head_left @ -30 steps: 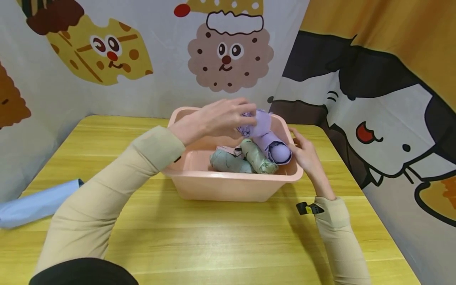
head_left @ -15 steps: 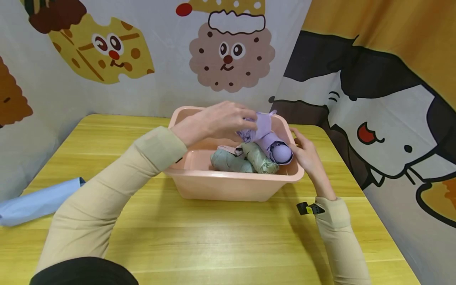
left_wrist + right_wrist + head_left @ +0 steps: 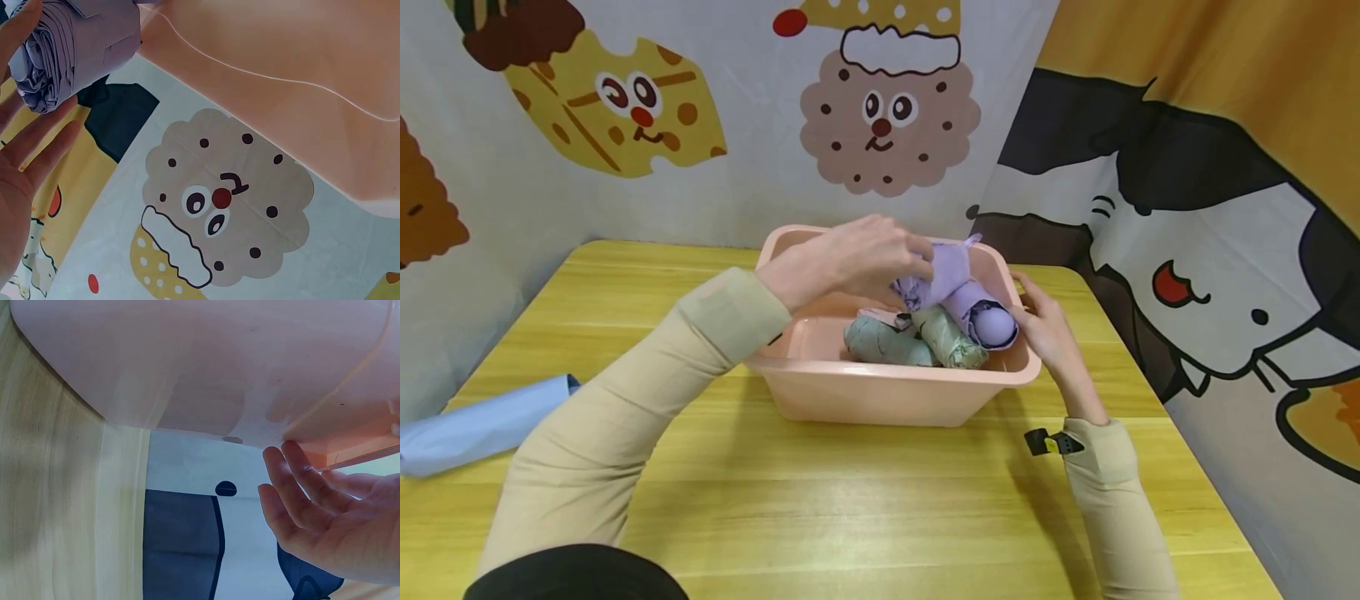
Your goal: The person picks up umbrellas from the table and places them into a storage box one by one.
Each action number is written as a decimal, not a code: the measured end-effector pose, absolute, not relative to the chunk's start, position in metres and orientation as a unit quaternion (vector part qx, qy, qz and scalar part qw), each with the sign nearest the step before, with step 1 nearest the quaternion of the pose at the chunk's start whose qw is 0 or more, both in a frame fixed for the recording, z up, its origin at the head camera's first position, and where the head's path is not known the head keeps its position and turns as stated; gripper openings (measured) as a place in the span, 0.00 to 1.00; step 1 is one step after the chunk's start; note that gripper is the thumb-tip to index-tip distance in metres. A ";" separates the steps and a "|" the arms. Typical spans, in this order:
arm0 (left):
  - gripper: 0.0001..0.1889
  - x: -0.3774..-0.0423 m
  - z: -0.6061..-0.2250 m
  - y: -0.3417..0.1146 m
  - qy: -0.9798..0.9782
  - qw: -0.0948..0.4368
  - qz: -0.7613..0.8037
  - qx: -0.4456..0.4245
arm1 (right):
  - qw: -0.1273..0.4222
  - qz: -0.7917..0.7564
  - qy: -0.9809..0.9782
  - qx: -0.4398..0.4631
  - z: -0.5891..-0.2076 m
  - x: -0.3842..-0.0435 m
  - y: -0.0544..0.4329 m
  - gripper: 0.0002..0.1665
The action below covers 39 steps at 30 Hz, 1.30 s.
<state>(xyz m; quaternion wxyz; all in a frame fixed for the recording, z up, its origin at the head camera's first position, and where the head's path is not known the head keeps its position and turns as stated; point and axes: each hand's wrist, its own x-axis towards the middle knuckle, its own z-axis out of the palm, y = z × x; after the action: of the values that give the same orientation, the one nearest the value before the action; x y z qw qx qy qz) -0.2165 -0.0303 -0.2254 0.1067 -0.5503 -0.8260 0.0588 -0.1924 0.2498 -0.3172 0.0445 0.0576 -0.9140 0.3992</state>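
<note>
A pink plastic basin [image 3: 880, 392] stands on the table. Over its back right part, my left hand [image 3: 868, 254] holds a purple folded umbrella [image 3: 949, 268] by its pleated end. In the left wrist view the thumb lies across the umbrella [image 3: 94, 50] and the fingers [image 3: 53, 147] reach under it. Below it in the basin lies another purple roll [image 3: 973, 304] with a rounded end, beside a green wrapped roll [image 3: 951, 337] and a grey-green one [image 3: 887, 342]. My right hand [image 3: 1048, 325] rests at the basin's right end, its fingertips [image 3: 273, 453] against the outer wall.
A light blue rolled thing [image 3: 482, 425] lies at the table's left edge. Patterned cloth [image 3: 760, 192] hangs behind and to the right. The wooden table [image 3: 865, 508] stretches in front of the basin.
My left hand has lowered the purple umbrella slightly and drawn it a little toward me, onto the rolls in the basin. The right hand keeps its place at the basin.
</note>
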 end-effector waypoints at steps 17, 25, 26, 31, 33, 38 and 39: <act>0.20 -0.217 -0.227 -0.030 -0.836 0.102 0.099 -0.531 | 0.040 0.405 -0.912 0.053 -0.316 -0.193 0.249 0.30; 0.15 -0.217 -0.230 -0.029 -0.855 0.040 0.096 -0.509 | 0.039 0.407 -0.911 0.052 -0.317 -0.192 0.249 0.30; 0.14 -0.217 -0.230 -0.030 -0.857 0.038 0.088 -0.506 | 0.038 0.407 -0.911 0.052 -0.317 -0.192 0.249 0.30; 0.09 -0.211 -0.224 -0.039 -0.872 0.043 0.036 -0.486 | 0.037 0.408 -0.911 0.053 -0.317 -0.191 0.249 0.31; 0.09 -0.209 -0.218 -0.044 -0.881 0.036 0.024 -0.471 | 0.040 0.406 -0.911 0.054 -0.318 -0.191 0.249 0.31; 0.11 -0.207 -0.210 -0.066 -0.899 0.013 -0.005 -0.438 | 0.042 0.408 -0.910 0.055 -0.318 -0.192 0.250 0.31; 0.11 -0.206 -0.211 -0.072 -0.902 0.010 -0.011 -0.432 | 0.040 0.410 -0.910 0.055 -0.318 -0.192 0.250 0.31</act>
<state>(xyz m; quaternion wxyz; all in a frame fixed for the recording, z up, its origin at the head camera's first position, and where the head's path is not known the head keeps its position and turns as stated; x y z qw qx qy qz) -0.2063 -0.0725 -0.2107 0.0102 -0.4318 -0.9019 -0.0113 -0.1919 0.2498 -0.3183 0.0403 0.0549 -0.9097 0.4097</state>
